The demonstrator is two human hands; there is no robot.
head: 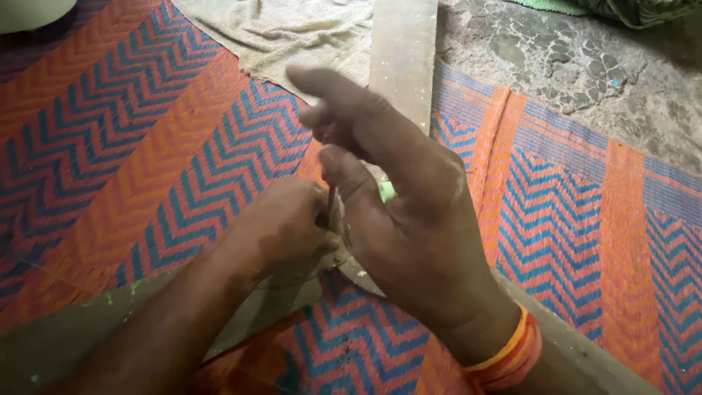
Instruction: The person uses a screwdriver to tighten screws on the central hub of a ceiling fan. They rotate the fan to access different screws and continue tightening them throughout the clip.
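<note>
Over the orange-and-blue zigzag woven mat (pixel 146 146), the left hand (pixel 281 227) curls its grip tight around a thin dark upright rod (pixel 331 199), while the right hand (pixel 409 219) hovers above with fingers spread, beside pale flat wooden planks (pixel 401 58).

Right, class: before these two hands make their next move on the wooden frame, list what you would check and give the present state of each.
1. Left hand closed around something at the wooden frame's corner: ok.
2. Thin dark tool upright between the hands: ok, though its tip is hidden.
3. Right hand steadying the work, fingers spread: ok.
4. Small green piece behind the right hand: cannot tell what it is.
5. Frame lying flat on the woven mat: ok.
6. Joint itself visible: not ok, the hands cover it.
</note>
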